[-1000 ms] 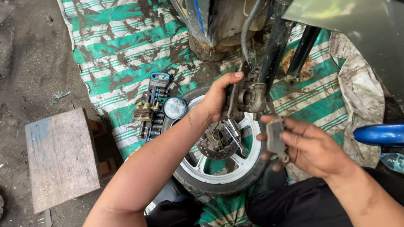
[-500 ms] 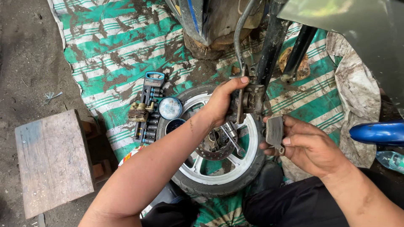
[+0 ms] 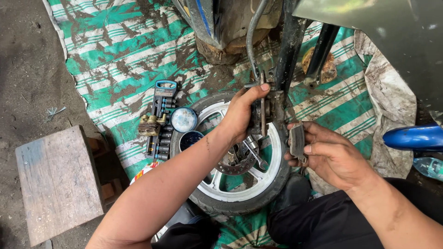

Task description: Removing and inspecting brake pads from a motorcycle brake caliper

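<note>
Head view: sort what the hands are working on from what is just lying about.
In hand:
- left hand gripping the brake caliper at the fork leg
- right hand holding a brake pad
- wheel beneath them

Lying about:
- socket rail
- round tin
- wooden stool
- striped tarp

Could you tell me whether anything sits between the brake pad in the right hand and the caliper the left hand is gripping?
Nothing visible does: the brake pad is beside the caliper, with only a small open gap.
</note>
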